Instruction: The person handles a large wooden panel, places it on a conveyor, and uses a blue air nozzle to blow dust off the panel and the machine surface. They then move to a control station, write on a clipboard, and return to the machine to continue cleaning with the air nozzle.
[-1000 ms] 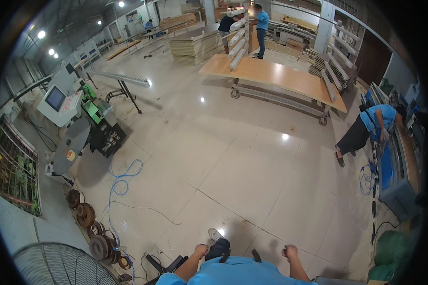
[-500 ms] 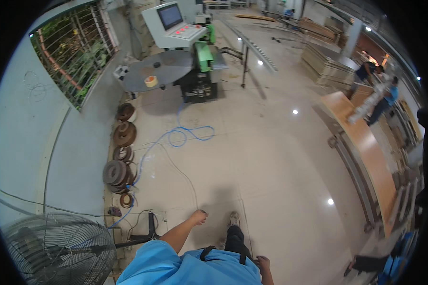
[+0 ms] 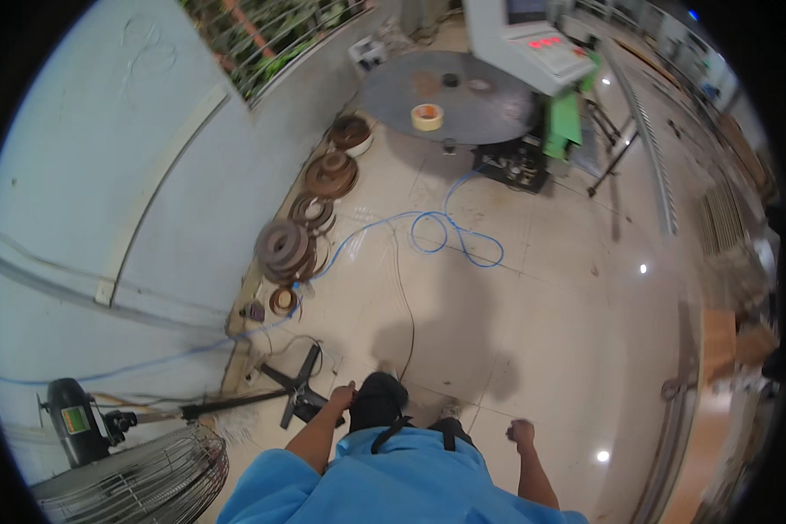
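"What's your grip holding?"
"Nothing's showing; my left hand (image 3: pixel 344 396) is hanging curled beside the black fan base (image 3: pixel 302 389), my right hand (image 3: pixel 521 432) hanging curled too. I can't tell how tightly."
"And your footing?"
"I'm wanting high, careful steps around the thin cable (image 3: pixel 412 325) lying ahead."

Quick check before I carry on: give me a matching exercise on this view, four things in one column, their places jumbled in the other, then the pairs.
Things:
1. left hand
2. roll of tape
3. blue hose
4. fan

Places:
A. looped on the floor
B. in the lower left part of the view
C. next to a dark trouser leg
D. on the round grey tabletop

Pairs: 1-C, 2-D, 3-A, 4-B
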